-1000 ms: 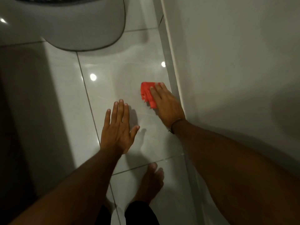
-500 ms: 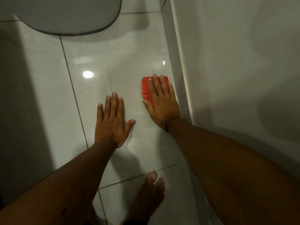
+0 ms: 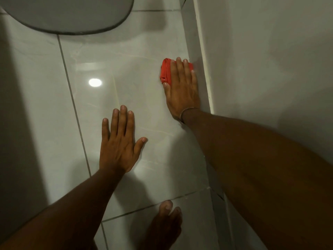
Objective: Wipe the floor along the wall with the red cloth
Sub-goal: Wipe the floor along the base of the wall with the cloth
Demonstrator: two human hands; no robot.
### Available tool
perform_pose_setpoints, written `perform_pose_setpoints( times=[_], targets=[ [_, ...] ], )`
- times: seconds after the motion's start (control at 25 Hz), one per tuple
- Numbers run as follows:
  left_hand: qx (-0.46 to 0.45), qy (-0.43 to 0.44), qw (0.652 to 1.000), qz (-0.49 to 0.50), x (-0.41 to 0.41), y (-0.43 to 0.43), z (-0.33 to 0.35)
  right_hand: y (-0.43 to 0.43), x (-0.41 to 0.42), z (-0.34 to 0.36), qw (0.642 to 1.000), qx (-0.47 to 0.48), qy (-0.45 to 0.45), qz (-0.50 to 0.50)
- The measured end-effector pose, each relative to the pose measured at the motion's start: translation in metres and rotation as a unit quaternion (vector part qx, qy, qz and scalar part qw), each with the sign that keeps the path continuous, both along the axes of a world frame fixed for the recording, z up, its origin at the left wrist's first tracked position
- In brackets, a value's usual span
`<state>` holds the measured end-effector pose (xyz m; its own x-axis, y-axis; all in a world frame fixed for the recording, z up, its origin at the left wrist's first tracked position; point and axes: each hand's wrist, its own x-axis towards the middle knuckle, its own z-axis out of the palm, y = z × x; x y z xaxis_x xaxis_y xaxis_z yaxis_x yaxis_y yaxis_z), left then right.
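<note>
A folded red cloth [image 3: 165, 72] lies on the glossy white tile floor [image 3: 126, 73], right against the skirting [image 3: 197, 51] at the foot of the white wall [image 3: 261, 60]. My right hand [image 3: 182, 89] presses flat on the cloth, fingers pointing away from me, and covers most of it; only its left and far edges show. My left hand [image 3: 119, 141] rests flat on the tiles nearer to me and to the left, fingers spread, holding nothing.
A grey rounded object [image 3: 68, 15] sits on the floor at the top left. My bare foot [image 3: 164, 226] stands on the tile below my hands. A ceiling light glints on the floor [image 3: 95, 82]. Dark shadow covers the left edge.
My right hand has slid the red cloth rightward and away from me, up against the skirting. My left hand has stayed planted on the tiles.
</note>
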<state>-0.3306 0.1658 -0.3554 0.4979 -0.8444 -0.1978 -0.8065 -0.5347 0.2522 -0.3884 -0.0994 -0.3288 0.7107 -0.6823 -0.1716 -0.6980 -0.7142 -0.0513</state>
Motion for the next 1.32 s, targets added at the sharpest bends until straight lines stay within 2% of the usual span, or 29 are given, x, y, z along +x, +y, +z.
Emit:
perform_pose_setpoints(
  times=[0.2,0.36,0.56,0.76,0.88,0.96,1.08,1.2,1.32],
  targets=[
    [0.002,0.006,1.000,-0.017,0.005,0.002,0.004,0.025,-0.024,0.005,0.999,0.021,-0.006,-0.029],
    [-0.006,-0.004,1.000,-0.030,0.002,0.008,0.006,0.081,-0.102,0.010,0.998,0.052,-0.018,-0.028],
    [-0.015,0.006,1.000,-0.006,-0.001,0.007,0.002,0.137,-0.169,0.016,0.997,0.072,0.018,-0.031],
    [-0.022,0.004,1.000,0.005,-0.004,0.004,-0.001,0.107,-0.140,0.011,0.998,0.055,0.007,-0.003],
    [-0.024,-0.001,1.000,0.003,-0.003,0.004,-0.002,0.070,-0.081,0.006,0.999,0.023,-0.010,-0.033],
    [-0.021,-0.003,1.000,0.001,-0.002,0.005,-0.002,0.065,-0.075,0.002,0.999,0.013,-0.016,-0.047],
    [-0.014,0.004,1.000,-0.001,-0.002,0.003,0.000,0.117,-0.136,0.006,0.998,0.017,-0.014,-0.062],
    [-0.009,0.009,1.000,-0.002,-0.002,0.004,0.002,0.184,-0.214,0.016,0.996,0.044,0.033,-0.073],
    [-0.010,0.009,1.000,0.001,-0.003,0.003,0.001,0.190,-0.233,0.015,0.996,0.065,0.041,-0.046]
  ],
)
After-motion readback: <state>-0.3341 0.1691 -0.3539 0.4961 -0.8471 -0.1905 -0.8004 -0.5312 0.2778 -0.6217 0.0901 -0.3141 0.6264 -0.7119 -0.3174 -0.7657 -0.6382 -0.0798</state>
